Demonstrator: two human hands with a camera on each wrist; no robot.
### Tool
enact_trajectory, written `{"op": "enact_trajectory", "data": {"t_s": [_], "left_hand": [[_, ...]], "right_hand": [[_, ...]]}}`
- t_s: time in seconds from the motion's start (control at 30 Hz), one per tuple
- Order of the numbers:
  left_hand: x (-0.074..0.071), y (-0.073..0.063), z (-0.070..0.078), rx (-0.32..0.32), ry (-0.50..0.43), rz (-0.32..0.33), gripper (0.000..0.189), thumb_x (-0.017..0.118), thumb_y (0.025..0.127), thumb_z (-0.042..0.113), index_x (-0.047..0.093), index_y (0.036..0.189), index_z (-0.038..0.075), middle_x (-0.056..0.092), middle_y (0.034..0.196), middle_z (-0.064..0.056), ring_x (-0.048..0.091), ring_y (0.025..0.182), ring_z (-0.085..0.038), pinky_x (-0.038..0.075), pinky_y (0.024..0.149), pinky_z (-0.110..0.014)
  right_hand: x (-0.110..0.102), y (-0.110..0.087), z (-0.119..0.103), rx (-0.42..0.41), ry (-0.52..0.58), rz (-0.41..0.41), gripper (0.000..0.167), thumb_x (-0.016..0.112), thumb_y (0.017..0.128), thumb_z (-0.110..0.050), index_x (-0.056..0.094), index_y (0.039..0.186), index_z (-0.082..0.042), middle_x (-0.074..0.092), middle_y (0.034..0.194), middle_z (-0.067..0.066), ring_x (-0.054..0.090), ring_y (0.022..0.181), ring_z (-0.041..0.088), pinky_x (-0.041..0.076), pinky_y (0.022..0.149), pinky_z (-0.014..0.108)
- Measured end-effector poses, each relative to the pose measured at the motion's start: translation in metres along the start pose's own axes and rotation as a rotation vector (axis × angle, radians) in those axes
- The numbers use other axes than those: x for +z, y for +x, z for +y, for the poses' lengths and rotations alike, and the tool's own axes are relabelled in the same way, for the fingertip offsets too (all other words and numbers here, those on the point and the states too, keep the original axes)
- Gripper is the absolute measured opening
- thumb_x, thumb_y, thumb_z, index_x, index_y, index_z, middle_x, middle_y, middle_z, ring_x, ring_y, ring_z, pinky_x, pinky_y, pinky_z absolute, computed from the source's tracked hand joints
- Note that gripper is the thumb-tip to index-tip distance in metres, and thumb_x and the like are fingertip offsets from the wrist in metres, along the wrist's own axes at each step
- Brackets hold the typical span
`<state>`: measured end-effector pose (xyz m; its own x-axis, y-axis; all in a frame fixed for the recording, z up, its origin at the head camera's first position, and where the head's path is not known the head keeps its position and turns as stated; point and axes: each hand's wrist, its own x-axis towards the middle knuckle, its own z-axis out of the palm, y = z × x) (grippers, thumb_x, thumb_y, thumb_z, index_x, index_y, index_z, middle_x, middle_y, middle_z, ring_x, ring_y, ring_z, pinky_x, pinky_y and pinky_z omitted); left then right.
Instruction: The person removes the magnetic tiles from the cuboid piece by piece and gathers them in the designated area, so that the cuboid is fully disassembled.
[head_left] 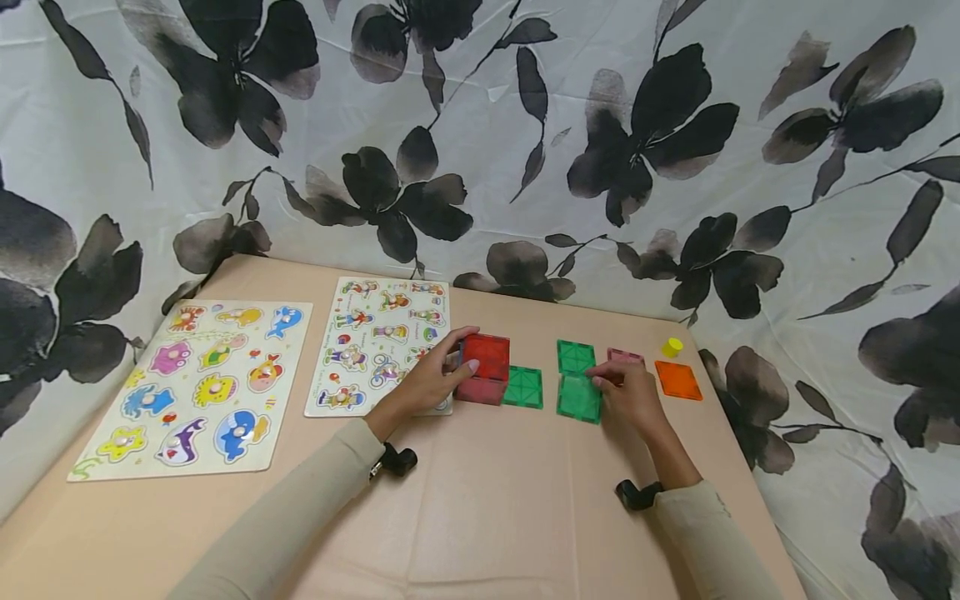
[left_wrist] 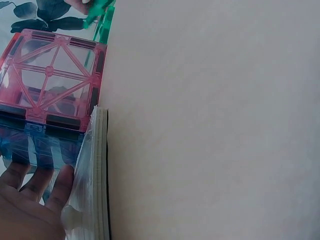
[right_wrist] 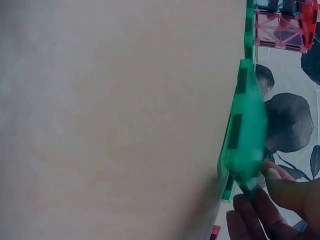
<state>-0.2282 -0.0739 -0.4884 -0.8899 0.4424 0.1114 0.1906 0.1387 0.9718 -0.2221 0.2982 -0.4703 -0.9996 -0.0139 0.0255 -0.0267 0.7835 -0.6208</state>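
My left hand [head_left: 427,379] grips the left side of a box of magnetic tiles, its thumb at the front edge. The box has a red top [head_left: 489,354] and a pink front [head_left: 480,391]. In the left wrist view, the fingertips lie against its blue side [left_wrist: 40,145]. Between the thumb and fingers of my right hand [head_left: 633,396] is the edge of a green magnetic tile [head_left: 579,398], which tilts up in the right wrist view. Just behind it lies a second green tile [head_left: 576,356]. Another green tile [head_left: 525,388] is flat at the box's right side.
A pink tile [head_left: 626,356] lies partly behind my right hand, with an orange tile [head_left: 678,381] and a small yellow cylinder [head_left: 672,347] further right. Two picture puzzle boards, one with animals [head_left: 258,333] and one with figures [head_left: 345,342], occupy the table's left.
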Motion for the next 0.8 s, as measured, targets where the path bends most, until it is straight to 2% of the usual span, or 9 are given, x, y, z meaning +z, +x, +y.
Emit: {"op": "enact_trajectory", "data": {"t_s": [0.2,0.33,0.57,0.7,0.8], "left_hand": [[0.001,0.001,0.0,0.007,-0.013,-0.001,0.059,0.058,0.111,0.019,0.035,0.164,0.026,0.047,0.16,-0.011,0.066,0.129,-0.033,0.059,0.095,-0.033],[0.0,0.001,-0.001,-0.009,-0.002,0.005,0.058,0.059,0.111,0.021,0.036,0.164,0.029,0.047,0.16,-0.009,0.065,0.131,-0.032,0.058,0.098,-0.035],[0.001,0.001,-0.001,0.0,0.0,0.002,0.059,0.059,0.111,0.021,0.035,0.164,0.026,0.048,0.16,-0.013,0.065,0.129,-0.035,0.059,0.098,-0.043],[0.001,-0.001,0.002,-0.004,0.003,0.002,0.06,0.059,0.11,0.022,0.035,0.165,0.026,0.047,0.161,-0.014,0.063,0.131,-0.036,0.059,0.1,-0.045],[0.001,-0.001,0.004,-0.006,0.001,0.0,0.06,0.059,0.11,0.023,0.035,0.165,0.025,0.046,0.162,-0.014,0.063,0.132,-0.038,0.059,0.102,-0.047]], "right_hand": [[0.003,0.0,-0.003,-0.049,-0.025,0.008,0.017,0.07,0.102,-0.007,0.082,0.114,-0.009,0.078,0.114,0.014,0.067,0.096,0.028,0.06,0.089,0.041],[0.006,0.0,-0.016,-0.077,-0.01,0.0,0.017,0.073,0.101,-0.009,0.081,0.116,-0.008,0.079,0.113,0.012,0.071,0.101,0.03,0.062,0.095,0.047],[0.022,0.005,-0.039,-0.134,0.061,-0.111,0.027,0.076,0.099,-0.013,0.078,0.125,-0.01,0.078,0.122,0.01,0.072,0.116,0.033,0.059,0.103,0.053],[0.034,0.009,-0.047,-0.198,0.008,-0.184,0.035,0.08,0.095,-0.014,0.076,0.13,-0.012,0.075,0.13,0.009,0.07,0.123,0.033,0.057,0.105,0.055],[0.041,0.012,-0.053,-0.259,-0.038,-0.221,0.04,0.083,0.093,-0.014,0.074,0.133,-0.012,0.075,0.126,0.011,0.068,0.114,0.033,0.058,0.095,0.052]]}}
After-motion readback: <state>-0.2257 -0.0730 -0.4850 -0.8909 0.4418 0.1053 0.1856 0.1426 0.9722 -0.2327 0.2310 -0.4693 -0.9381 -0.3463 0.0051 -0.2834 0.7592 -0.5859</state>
